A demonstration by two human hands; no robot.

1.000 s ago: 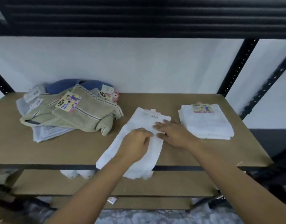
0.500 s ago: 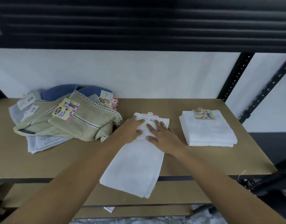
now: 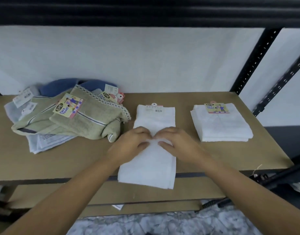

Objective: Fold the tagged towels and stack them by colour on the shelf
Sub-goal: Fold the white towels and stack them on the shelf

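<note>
On my remote feed I am looking down at a brown shelf board [image 3: 213, 160] backed by a white wall [image 3: 146, 56], with a black upright [image 3: 254, 60] rising at its far right corner. At the far left a loose heap is lying unfolded: a beige towel [image 3: 91, 124] carrying a yellow Face Towel tag [image 3: 68, 105] is sprawling over a pale towel [image 3: 44, 143], and a blue towel [image 3: 61, 85] is bunching against the wall behind them. The heap's right edge is sitting just beside the work area without covering it. On the right, well apart from the heap, a folded white stack [image 3: 220, 128] is resting square on the board with its tag on top. A lower board [image 3: 179, 190] is showing beneath the front edge.

Between heap and stack, the white towel [image 3: 149, 168] is lying as a long strip, its barcode tag [image 3: 154, 108] at the far end and its near end hanging just over the board's front edge. Both forearms are reaching in from the near side and converging on its middle. The left hand [image 3: 130, 143] and right hand [image 3: 178, 143] are sitting knuckle to knuckle, fingers curled, each thumb tucked under and pinching the cloth at mid-length.
</note>
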